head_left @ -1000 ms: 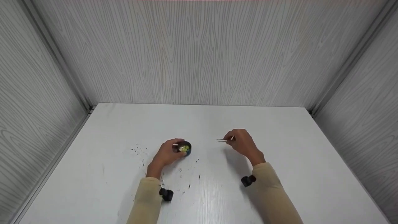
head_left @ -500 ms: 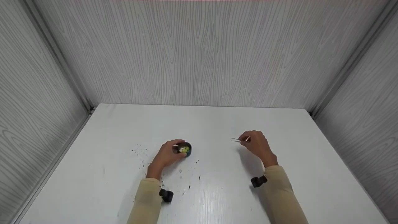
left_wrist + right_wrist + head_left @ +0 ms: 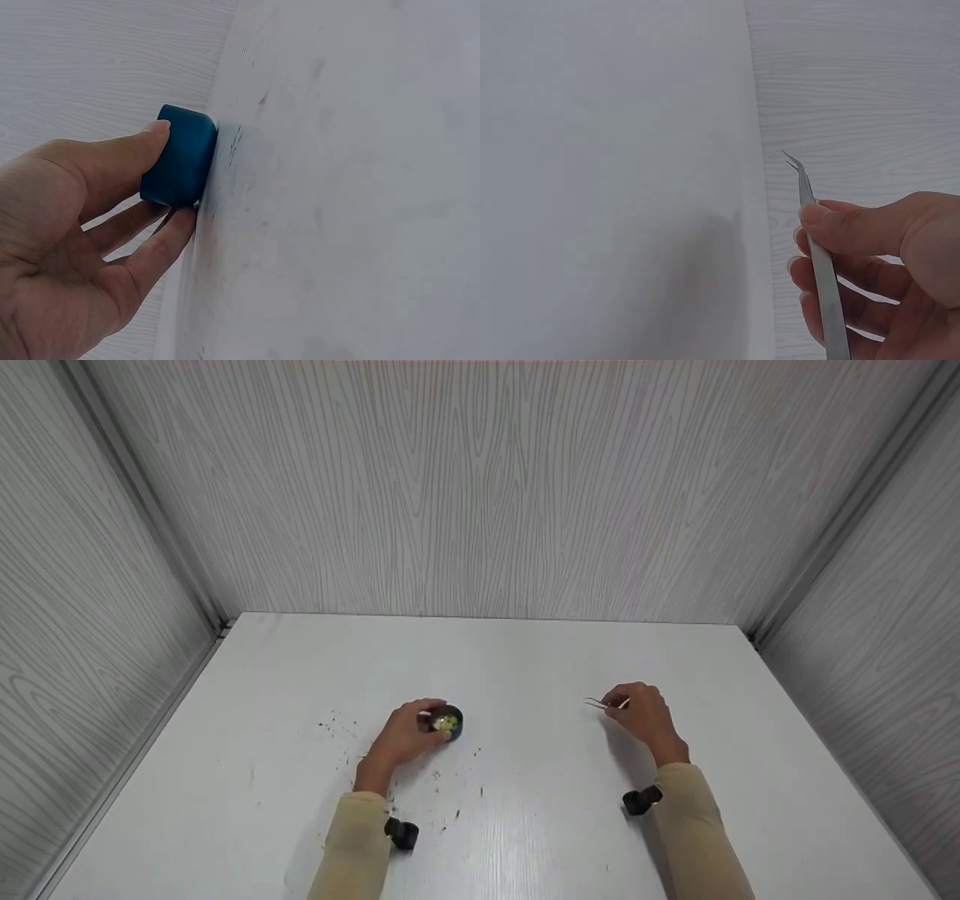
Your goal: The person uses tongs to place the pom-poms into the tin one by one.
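Observation:
In the head view my left hand (image 3: 405,735) grips a small round cup (image 3: 455,730) left of the table's middle. Small yellow-green and whitish bits show inside it. From the side, in the left wrist view, the cup (image 3: 184,161) is a short teal cylinder held between thumb and fingers, standing at the tabletop. My right hand (image 3: 645,716) is off to the right, raised over the table with its shadow below. It pinches metal tweezers (image 3: 823,277) between thumb and fingers. Their bent tips point away from the hand, slightly apart, with nothing visible between them.
The white tabletop (image 3: 525,660) carries several dark specks (image 3: 337,723) and scratch-like marks around the left forearm. Grey wood-grain panels (image 3: 480,487) wall in the back and both sides. Each sleeved wrist wears a small black camera (image 3: 402,833).
My right hand has moved to the right with the tweezers, away from the cup. The left hand and the cup have stayed in place.

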`<move>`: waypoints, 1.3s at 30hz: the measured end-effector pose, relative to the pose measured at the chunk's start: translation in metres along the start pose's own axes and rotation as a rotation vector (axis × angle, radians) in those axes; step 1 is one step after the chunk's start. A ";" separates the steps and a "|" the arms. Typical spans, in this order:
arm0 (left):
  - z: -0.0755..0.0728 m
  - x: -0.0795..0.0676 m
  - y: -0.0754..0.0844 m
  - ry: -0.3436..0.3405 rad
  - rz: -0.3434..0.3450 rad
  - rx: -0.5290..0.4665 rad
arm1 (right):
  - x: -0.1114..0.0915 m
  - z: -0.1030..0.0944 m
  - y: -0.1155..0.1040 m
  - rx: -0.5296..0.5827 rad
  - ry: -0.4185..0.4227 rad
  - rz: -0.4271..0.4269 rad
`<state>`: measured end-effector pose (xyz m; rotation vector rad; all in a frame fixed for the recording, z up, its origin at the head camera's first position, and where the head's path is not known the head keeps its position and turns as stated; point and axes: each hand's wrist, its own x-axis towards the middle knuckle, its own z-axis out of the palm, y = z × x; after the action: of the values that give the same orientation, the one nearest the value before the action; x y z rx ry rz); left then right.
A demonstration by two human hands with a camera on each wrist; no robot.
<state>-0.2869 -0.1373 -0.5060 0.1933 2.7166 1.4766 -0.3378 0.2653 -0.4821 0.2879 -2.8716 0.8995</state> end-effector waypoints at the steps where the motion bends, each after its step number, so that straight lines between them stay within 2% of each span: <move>1: 0.000 0.000 0.000 -0.002 -0.001 -0.001 | 0.000 0.000 0.002 0.001 -0.001 0.010; 10: -0.001 0.001 0.000 -0.008 -0.007 0.015 | 0.000 0.002 0.016 -0.007 -0.013 0.077; 20: -0.002 -0.001 0.000 -0.017 -0.005 -0.015 | -0.004 -0.003 0.021 -0.009 -0.044 0.181; 39: -0.002 0.000 -0.004 -0.017 0.000 0.013 | -0.005 -0.001 0.021 0.000 -0.085 0.256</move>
<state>-0.2871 -0.1413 -0.5082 0.2059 2.7134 1.4515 -0.3371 0.2836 -0.4940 -0.0452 -3.0357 0.9473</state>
